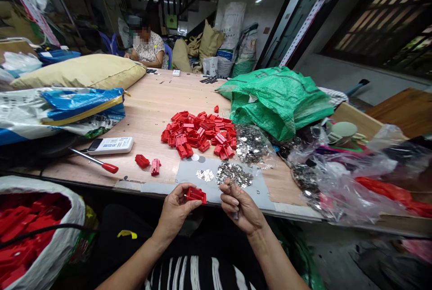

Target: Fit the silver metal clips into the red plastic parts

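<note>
Red part pinched in left hand.

Small assembly workshop
Heaped red plastic housings and metal pieces on a worktable; stuffed sacks near a staircase.

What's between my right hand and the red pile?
In the head view, small metal pieces, heaped on a gray sheet, lie between your right hand and the red pile.

A hollow red casing lies pinched in the left hand.
</note>
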